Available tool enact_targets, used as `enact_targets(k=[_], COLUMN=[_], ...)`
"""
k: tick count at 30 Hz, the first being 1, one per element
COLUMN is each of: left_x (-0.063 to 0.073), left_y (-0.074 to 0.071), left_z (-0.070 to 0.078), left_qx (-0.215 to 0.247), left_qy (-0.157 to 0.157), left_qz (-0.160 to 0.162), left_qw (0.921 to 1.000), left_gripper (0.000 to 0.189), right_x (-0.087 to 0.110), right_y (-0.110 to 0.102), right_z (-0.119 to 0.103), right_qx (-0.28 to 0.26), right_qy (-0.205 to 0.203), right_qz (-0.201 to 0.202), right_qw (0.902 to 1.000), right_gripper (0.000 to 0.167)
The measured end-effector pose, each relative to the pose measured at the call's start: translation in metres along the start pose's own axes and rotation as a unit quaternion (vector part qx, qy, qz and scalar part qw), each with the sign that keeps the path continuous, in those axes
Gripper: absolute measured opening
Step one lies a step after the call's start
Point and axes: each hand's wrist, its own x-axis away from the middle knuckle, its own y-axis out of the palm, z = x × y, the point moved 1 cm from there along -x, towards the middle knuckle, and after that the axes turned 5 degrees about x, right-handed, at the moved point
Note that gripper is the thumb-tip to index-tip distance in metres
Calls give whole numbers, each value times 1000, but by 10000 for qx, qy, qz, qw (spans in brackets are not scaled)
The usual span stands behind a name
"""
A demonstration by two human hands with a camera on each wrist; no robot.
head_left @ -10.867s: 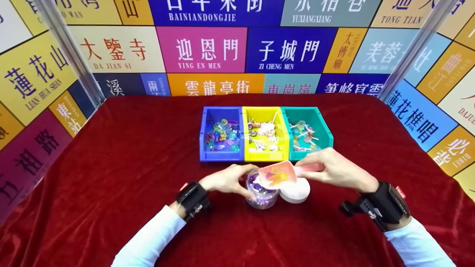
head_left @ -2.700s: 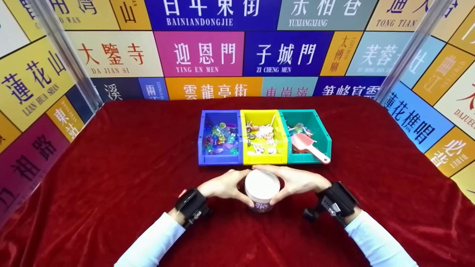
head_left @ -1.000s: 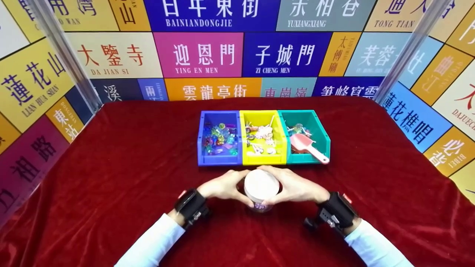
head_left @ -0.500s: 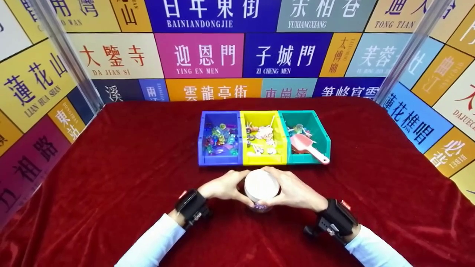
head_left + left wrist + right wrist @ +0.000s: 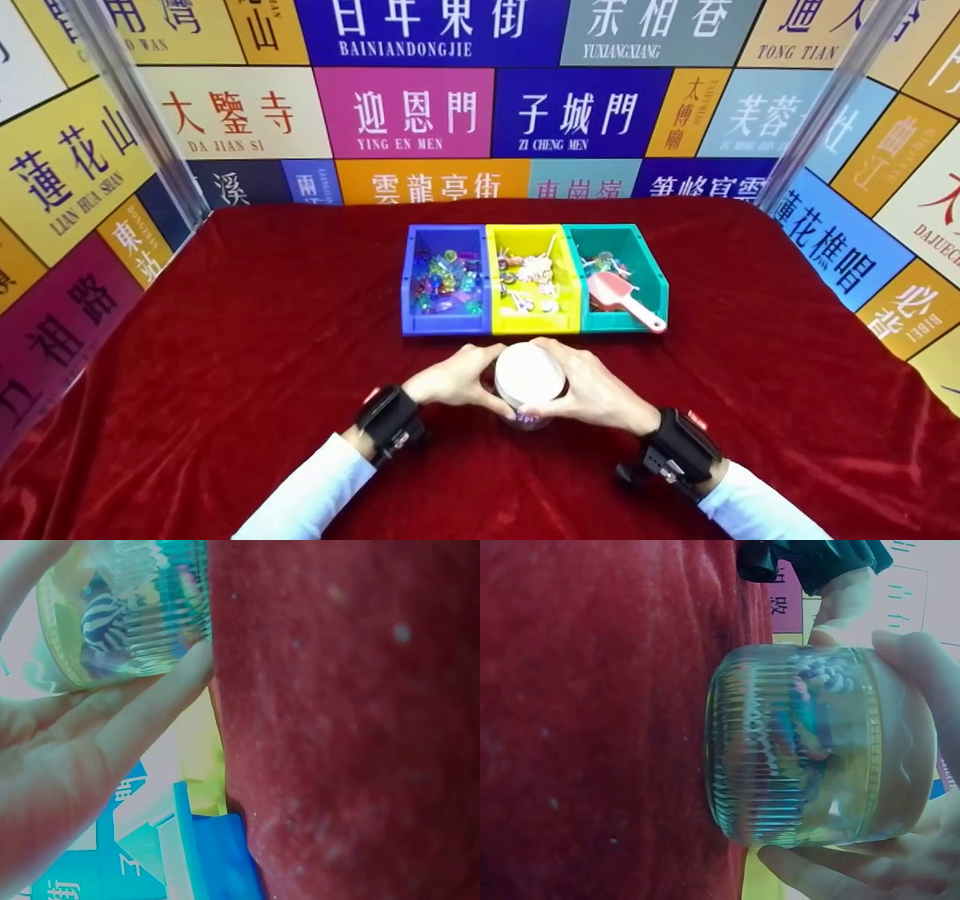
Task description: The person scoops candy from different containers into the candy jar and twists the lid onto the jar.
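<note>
A clear ribbed jar [image 5: 780, 750] stands on the red cloth with a white lid [image 5: 529, 373] on top. Colourful pieces show through its side, among them a dark-and-white striped one. My left hand [image 5: 457, 379] grips the jar from the left, and in the left wrist view its fingers [image 5: 161, 701] lie along the glass. From the right, my right hand [image 5: 600, 394] holds the lid's edge, its thumb at the front and fingers round the back. The right wrist view shows fingertips at the lid and at the jar's upper side.
Behind the jar, three bins stand joined: blue [image 5: 446, 324] with bright gem-like pieces, yellow [image 5: 535, 325] with pale sweets and sticks, green [image 5: 654, 285] with lollipop-like pieces. A pink scoop [image 5: 611, 289] lies in the green bin, handle over its front edge. Printed panels [image 5: 405, 112] enclose the table.
Earlier the right hand held the scoop over the uncovered jar, with the lid beside it. Now the scoop lies in the green bin and the lid covers the jar. Lately the right wrist has turned slightly.
</note>
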Motion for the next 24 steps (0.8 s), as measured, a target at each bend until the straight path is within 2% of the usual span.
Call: enact_targets(k=[5, 12, 21, 24], left_x=[-1, 1, 0, 0], left_y=[-2, -1, -1, -3], left_z=[1, 3, 5, 5], left_qx=[-31, -12, -44, -14], left_qy=[-196, -409, -333, -304], left_qz=[-14, -109, -22, -108], left_qw=[9998, 9991, 9994, 9995], left_gripper=[70, 69, 70, 73], right_x=[-1, 1, -1, -1], right_y=[2, 9, 7, 4], right_z=[1, 5, 8, 8], right_qx=[-81, -224, -344, -306], right_qy=[-25, -134, -246, -202], right_qz=[54, -213, -372, -477], right_qw=[9999, 9994, 9984, 9982], right_gripper=[70, 92, 89, 92])
